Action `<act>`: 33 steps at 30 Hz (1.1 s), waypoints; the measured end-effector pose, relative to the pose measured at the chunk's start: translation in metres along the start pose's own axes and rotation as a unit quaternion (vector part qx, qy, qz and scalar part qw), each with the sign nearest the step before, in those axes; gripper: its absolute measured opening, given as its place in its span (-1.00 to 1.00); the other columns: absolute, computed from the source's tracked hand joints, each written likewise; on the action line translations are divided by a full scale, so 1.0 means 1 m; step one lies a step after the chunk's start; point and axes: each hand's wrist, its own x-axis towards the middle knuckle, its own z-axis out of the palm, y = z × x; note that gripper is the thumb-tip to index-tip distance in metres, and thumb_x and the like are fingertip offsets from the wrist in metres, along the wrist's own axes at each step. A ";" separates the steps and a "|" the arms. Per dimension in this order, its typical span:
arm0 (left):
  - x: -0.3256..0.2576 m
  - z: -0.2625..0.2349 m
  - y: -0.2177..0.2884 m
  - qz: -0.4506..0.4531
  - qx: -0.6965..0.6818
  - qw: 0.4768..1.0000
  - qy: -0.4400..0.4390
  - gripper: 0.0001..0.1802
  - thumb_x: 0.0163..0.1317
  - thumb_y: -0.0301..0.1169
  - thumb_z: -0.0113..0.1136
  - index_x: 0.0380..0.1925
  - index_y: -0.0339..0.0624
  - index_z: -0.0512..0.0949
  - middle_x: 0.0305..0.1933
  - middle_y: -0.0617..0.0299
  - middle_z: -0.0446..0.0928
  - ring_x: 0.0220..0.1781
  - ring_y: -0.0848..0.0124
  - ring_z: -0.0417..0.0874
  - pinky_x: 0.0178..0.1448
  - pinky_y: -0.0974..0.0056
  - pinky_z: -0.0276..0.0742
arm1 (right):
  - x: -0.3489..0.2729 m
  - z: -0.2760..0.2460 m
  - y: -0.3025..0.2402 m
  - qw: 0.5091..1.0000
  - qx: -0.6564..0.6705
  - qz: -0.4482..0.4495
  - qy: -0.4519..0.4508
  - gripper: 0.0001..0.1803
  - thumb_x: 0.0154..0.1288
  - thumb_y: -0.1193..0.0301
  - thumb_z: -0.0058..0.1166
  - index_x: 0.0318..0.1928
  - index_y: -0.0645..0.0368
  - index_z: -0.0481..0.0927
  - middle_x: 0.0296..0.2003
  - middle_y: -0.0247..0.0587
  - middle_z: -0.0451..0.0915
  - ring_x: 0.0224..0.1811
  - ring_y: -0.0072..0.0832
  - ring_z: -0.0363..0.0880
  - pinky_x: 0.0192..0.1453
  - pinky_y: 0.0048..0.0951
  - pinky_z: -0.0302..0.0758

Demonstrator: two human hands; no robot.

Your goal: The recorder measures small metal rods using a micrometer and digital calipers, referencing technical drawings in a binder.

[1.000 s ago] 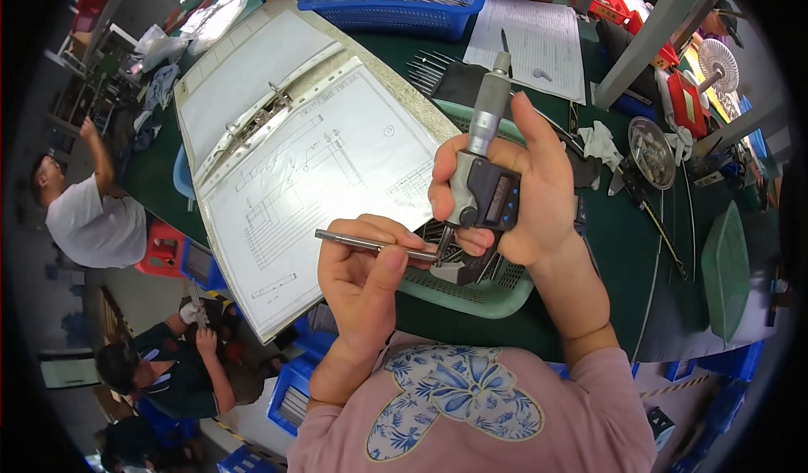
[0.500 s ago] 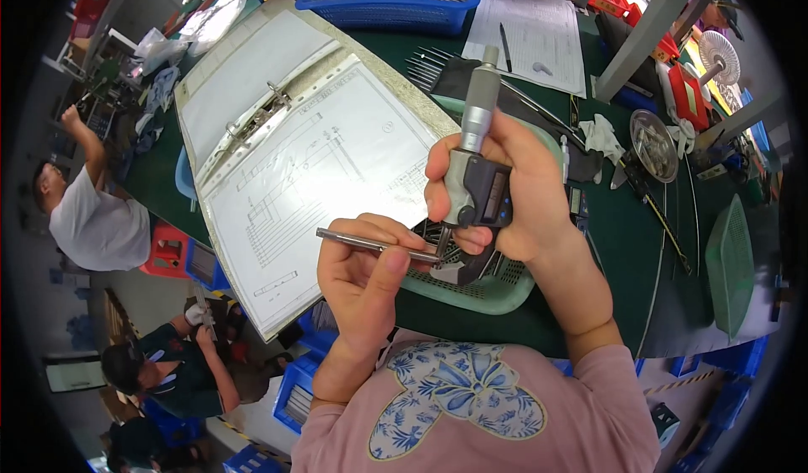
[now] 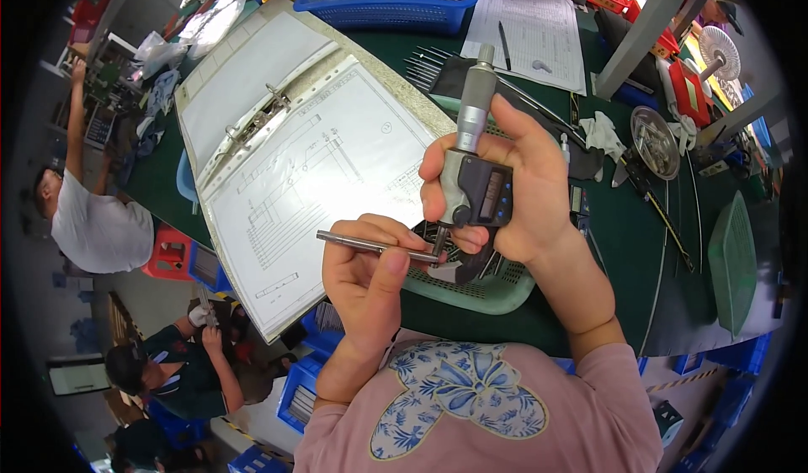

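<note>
A busy workshop surrounds a dark green worktop (image 3: 637,258), its edges curving away toward the rim of the view. Above the near part of it, between the two hands, lies a slim steel rod (image 3: 358,242). Its long axis runs mostly left to right, with the right end slightly lower in view, nearer the person's body. The left hand (image 3: 366,275) has thumb and fingers pinched on the rod, leaving the left end sticking out free; the right end reaches the measuring gap of a digital micrometer (image 3: 484,193). There the rod lies nearly square across the line of the spindle (image 3: 441,237). Whether both measuring faces touch it is too small to tell.

The right hand (image 3: 540,188) is wrapped around the micrometer, thimble pointing away from the body and display turned upward. The left hand is the nearer one to the rod; the right hand sits beyond the rod's right end and to its right.

Beneath them is a green plastic basket (image 3: 505,298) holding more slender metal pieces. Left of it, an open ring binder (image 3: 290,199) shows a technical drawing. Farther off stand a blue basket (image 3: 379,17) of thin rods and a printed sheet (image 3: 547,31) with a pen (image 3: 504,45) on it. At the far left are a co-worker in a white shirt (image 3: 105,233) and another in a dark shirt (image 3: 192,379).
</note>
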 end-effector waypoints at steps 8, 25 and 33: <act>-0.001 -0.001 0.001 -0.001 0.004 1.000 -0.006 -0.81 0.16 -0.43 0.04 -0.33 -0.26 0.26 -0.34 0.10 0.35 -0.32 0.42 0.48 -0.22 0.24 0.56 | 0.000 -0.003 0.001 1.000 0.000 0.006 -0.022 -0.25 0.20 -0.17 -0.46 -0.33 0.36 0.47 -0.55 0.00 0.52 -0.81 -0.51 0.34 -0.75 -0.63 0.28; -0.001 -0.002 0.001 0.002 -0.010 1.000 -0.013 -0.81 0.16 -0.43 0.03 -0.34 -0.25 0.25 -0.35 0.11 0.33 -0.33 0.43 0.47 -0.23 0.24 0.57 | -0.001 -0.001 0.001 1.000 0.001 -0.001 -0.013 -0.26 0.22 -0.14 -0.52 -0.34 0.35 0.45 -0.57 0.03 0.51 -0.82 -0.46 0.31 -0.79 -0.59 0.28; -0.001 0.000 -0.002 -0.015 -0.066 0.998 0.012 -0.82 0.11 -0.51 0.06 -0.36 -0.29 0.27 -0.35 0.04 0.38 -0.34 0.37 0.50 -0.19 0.23 0.57 | 0.000 -0.003 0.004 1.000 -0.016 -0.013 -0.003 -0.25 0.19 -0.19 -0.45 -0.35 0.33 0.47 -0.57 -0.05 0.52 -0.79 -0.55 0.34 -0.78 -0.65 0.25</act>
